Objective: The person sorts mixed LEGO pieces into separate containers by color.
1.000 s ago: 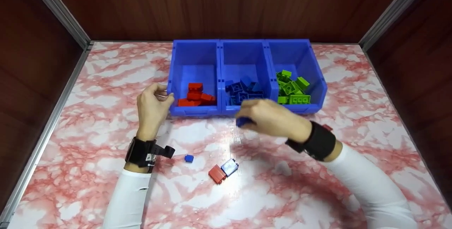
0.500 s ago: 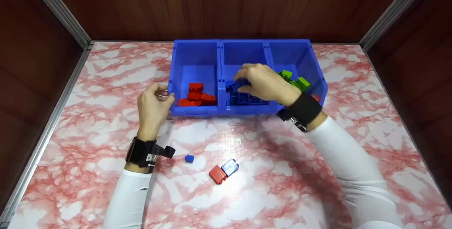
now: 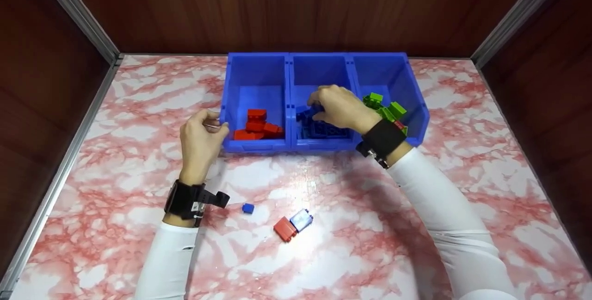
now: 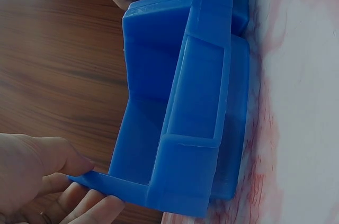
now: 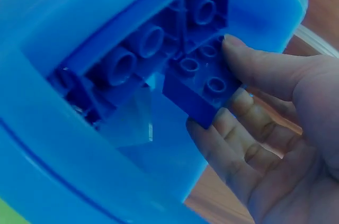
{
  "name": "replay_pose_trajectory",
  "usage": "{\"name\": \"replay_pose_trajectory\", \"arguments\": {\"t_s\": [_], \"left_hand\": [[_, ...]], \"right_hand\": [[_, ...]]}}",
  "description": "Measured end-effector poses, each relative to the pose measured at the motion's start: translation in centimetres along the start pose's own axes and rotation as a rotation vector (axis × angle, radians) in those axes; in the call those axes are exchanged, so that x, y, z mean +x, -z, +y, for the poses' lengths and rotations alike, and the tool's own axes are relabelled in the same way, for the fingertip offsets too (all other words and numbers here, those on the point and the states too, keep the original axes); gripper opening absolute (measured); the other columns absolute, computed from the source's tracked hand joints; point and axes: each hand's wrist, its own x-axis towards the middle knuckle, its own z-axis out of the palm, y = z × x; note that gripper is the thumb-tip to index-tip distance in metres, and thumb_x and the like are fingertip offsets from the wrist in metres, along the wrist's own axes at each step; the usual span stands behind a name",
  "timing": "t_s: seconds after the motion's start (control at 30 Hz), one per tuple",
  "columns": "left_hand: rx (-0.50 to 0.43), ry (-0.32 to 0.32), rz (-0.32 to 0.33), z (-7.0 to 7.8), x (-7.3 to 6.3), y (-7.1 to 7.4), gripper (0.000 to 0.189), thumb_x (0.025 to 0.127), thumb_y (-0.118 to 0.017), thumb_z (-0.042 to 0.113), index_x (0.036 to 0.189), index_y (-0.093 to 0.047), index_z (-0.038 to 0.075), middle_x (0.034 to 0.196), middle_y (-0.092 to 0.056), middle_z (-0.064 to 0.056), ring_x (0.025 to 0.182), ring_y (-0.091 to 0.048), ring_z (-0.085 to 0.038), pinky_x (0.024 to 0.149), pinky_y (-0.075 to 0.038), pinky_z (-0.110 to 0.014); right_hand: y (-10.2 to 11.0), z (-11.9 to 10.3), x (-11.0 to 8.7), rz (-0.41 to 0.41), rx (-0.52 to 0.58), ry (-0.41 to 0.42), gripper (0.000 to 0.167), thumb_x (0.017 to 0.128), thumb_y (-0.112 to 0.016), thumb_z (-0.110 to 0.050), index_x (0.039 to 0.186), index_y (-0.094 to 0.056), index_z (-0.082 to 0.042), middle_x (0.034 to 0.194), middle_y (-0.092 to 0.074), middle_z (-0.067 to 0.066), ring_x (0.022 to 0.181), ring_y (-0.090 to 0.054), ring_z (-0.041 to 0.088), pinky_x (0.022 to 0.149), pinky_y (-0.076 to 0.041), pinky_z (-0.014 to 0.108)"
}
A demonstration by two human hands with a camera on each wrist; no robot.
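Note:
A blue three-compartment bin stands at the back of the table. My left hand pinches the rim of its left side wall, with the thumb on one face and fingers on the other. Inside the middle compartment, my right hand holds a blue toy brick between thumb and fingertips, its studs showing in the right wrist view. Other blue bricks lie right beside it, partly hidden by the hand in the head view.
Red bricks lie in the left compartment, green bricks in the right one. On the marbled table in front are a small blue brick, a red brick and a shiny bluish brick. Wood panels enclose the back and sides.
My right hand has carried the blue brick from in front of the bin forward into the middle compartment, then shifted slightly. My left hand has stayed at the left wall.

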Motion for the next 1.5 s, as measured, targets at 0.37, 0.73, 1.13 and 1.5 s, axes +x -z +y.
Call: {"name": "replay_pose_trajectory", "arguments": {"t_s": [0.37, 0.73, 1.13, 1.5], "left_hand": [[-0.006, -0.009, 0.001, -0.1, -0.1, 0.0, 0.023, 0.089, -0.075, 0.005, 0.11, -0.073, -0.003, 0.105, -0.079, -0.02, 0.091, -0.077, -0.032, 0.068, -0.047, -0.004], [-0.005, -0.024, 0.019, -0.2, 0.0, 0.0, 0.022, 0.087, -0.077, 0.006, 0.107, -0.074, -0.003, 0.103, -0.08, -0.019, 0.089, -0.078, -0.031, 0.067, -0.047, -0.004], [-0.01, -0.011, 0.004, -0.1, 0.0, 0.0, 0.023, 0.088, -0.076, 0.005, 0.11, -0.074, -0.003, 0.105, -0.08, -0.019, 0.091, -0.078, -0.031, 0.066, -0.048, -0.002], [0.007, -0.012, 0.004, -0.1, 0.0, 0.0, 0.024, 0.088, -0.077, 0.007, 0.11, -0.074, -0.002, 0.103, -0.08, -0.018, 0.091, -0.078, -0.031, 0.067, -0.047, -0.003]], "right_hand": [[-0.4, 0.1, -1.0, 0.019, 0.001, 0.004, 0.04, 0.092, -0.081, -0.022, 0.128, -0.074, -0.007, 0.126, -0.075, 0.014, 0.108, -0.072, 0.034, 0.09, -0.063, 0.054], [0.3, -3.2, -4.3, 0.108, -0.074, 0.19, 0.035, 0.091, -0.083, -0.022, 0.122, -0.077, -0.008, 0.113, -0.074, 0.012, 0.095, -0.072, 0.027, 0.075, -0.067, 0.043], [-3.2, -7.8, -8.8, -0.075, -0.068, 0.405, 0.039, 0.09, -0.083, -0.029, 0.122, -0.076, -0.008, 0.111, -0.075, 0.01, 0.091, -0.074, 0.02, 0.073, -0.065, 0.026], [-7.6, -9.2, -10.9, -0.173, -0.115, 0.551, 0.026, 0.087, -0.085, -0.03, 0.109, -0.077, -0.019, 0.099, -0.071, -0.002, 0.089, -0.068, 0.013, 0.074, -0.062, 0.023]]}}
